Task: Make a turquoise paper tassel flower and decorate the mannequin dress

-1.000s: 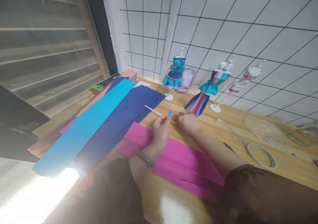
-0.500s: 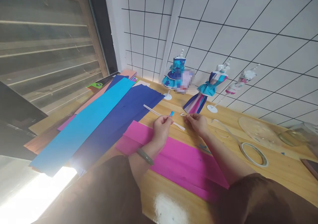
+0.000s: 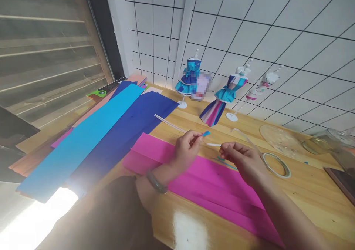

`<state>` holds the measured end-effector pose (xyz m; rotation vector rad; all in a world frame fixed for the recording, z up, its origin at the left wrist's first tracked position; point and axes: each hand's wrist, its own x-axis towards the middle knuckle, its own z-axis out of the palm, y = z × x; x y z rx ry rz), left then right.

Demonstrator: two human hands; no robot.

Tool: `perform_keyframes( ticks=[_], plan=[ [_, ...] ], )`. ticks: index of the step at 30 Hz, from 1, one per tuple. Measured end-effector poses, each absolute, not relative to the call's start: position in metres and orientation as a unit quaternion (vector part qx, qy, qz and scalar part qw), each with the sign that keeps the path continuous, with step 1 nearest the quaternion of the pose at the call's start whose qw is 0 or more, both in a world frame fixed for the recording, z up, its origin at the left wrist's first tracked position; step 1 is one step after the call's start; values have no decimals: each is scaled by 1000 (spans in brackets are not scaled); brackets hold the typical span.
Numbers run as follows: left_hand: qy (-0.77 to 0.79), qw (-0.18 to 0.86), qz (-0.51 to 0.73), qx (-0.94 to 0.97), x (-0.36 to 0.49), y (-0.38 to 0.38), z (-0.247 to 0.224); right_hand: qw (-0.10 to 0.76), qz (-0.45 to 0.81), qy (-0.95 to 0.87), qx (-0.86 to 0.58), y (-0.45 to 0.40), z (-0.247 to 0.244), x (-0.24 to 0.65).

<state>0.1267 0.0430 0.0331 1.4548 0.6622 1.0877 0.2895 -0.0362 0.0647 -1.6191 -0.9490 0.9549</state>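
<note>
My left hand [image 3: 188, 146], with a bracelet on its wrist, is closed in a pinch over the pink paper. A small blue paper piece [image 3: 205, 134] sticks out from its fingertips. My right hand [image 3: 241, 155] pinches one end of a thin white strip [image 3: 214, 145], which reaches towards my left hand. Whether the strip joins the blue piece is hidden behind the fingers. Another long pale strip [image 3: 169, 123] lies on the table and passes behind my left hand. Under both hands spreads a large pink paper sheet [image 3: 166, 161]. Near my right hand lie light-blue scraps [image 3: 226, 162].
Blue paper sheets [image 3: 91, 131] are stacked at the left. Small dress forms, one in a blue dress [image 3: 191, 76], another in a striped dress [image 3: 226, 98], another pink-and-white [image 3: 259, 89], stand at the back. A tape roll [image 3: 276, 165] and a clear plastic container [image 3: 316, 144] are at the right.
My right hand has moved right and nearer me, and a straight white strip now shows between the hands. My left hand has shifted slightly right, still pinching the blue piece. The camera view has shifted.
</note>
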Motion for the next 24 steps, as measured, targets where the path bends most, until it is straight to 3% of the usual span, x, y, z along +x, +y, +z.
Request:
perform_keyframes(
  ticks=[5, 12, 16, 24],
  plan=[
    [228, 598, 352, 683, 129, 27, 33, 514, 373, -385, -670, -62, 56, 274],
    [248, 593, 336, 688, 132, 27, 33, 568, 441, -423, -551, -77, 42, 264],
    [239, 669, 317, 629, 135, 28, 33, 605, 425, -449, -502, -81, 49, 271],
    [192, 766, 246, 562, 136, 26, 34, 533, 371, -445, -617, -77, 46, 265]
  ],
)
